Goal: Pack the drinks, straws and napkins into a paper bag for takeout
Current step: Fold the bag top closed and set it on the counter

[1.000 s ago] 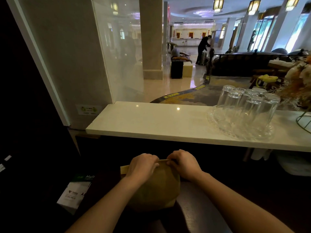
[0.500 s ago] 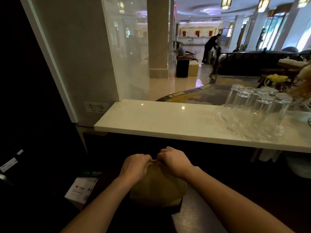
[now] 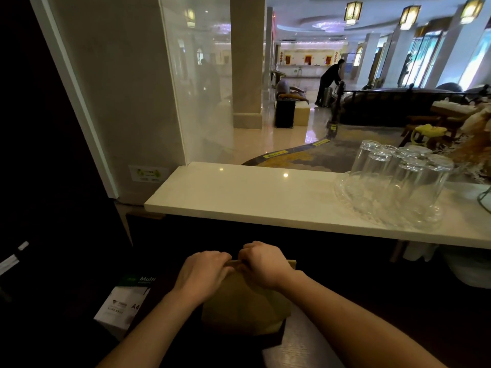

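Observation:
A brown paper bag (image 3: 245, 305) stands upright on the dark lower counter right in front of me. My left hand (image 3: 203, 274) and my right hand (image 3: 261, 262) sit side by side on its top edge, both pinching the folded-over rim. The bag's mouth is pressed flat, so whatever is inside is hidden. No drinks, straws or napkins show outside the bag.
A white stone ledge (image 3: 239, 197) runs above and behind the bag. At its right end a glass tray (image 3: 353, 205) holds several upturned glasses (image 3: 403, 181). A pack of A4 paper (image 3: 122, 304) lies at lower left. A person stands far off in the lobby (image 3: 329, 83).
My hands have kept their grip on the bag's top and pressed it flatter. The bag's right top corner now shows beyond my right hand. My head has turned slightly left.

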`<state>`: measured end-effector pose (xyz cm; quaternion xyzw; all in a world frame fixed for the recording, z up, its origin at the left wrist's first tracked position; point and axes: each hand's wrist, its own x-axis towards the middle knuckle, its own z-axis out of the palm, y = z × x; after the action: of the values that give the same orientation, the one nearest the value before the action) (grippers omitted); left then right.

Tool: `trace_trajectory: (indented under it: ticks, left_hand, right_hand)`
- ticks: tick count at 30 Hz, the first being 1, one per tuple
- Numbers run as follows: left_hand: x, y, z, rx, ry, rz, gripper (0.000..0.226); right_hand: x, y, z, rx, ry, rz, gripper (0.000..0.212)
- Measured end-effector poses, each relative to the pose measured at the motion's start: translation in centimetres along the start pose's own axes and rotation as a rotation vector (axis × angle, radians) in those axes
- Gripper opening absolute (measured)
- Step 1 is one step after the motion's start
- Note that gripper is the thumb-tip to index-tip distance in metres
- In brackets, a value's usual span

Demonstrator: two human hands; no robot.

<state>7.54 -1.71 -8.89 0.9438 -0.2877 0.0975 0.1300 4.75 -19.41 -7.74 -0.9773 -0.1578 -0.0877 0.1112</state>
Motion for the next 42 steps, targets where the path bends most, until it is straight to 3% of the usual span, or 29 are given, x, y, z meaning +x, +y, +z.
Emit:
trace_trajectory:
  ticks: [3,10,16,27,33,42]
  left_hand:
    - [0.5,0.5,0.0,0.078,-0.040,0.023,0.015]
    - [-0.3,0.1,0.3,0.020,-0.004,0.036,0.012]
    - [-1.1,-0.5,-0.1,-0.020,-0.004,0.033,0.016]
    - [1.9,7.3,1.6,0.139,-0.039,0.059,0.023]
    - [0.5,3.5,1.4,0.028,-0.003,0.088,0.020]
    - [-1.7,-2.8,0.8,-0.061,-0.007,-0.029,0.015]
  right_hand:
    - [0.0,-0.4,0.0,-0.010,0.009,-0.010,0.025]
    - [-0.5,0.5,-0.6,-0.047,-0.031,-0.043,0.028]
    - [-3.8,5.3,-1.8,-0.040,-0.114,0.076,0.027]
    - [-4.0,4.9,-2.3,-0.032,-0.110,0.133,0.024]
    - [-4.9,5.6,-2.5,-0.038,-0.106,0.131,0.024]
    - [-4.1,5.0,-2.4,-0.093,-0.137,0.100,0.019]
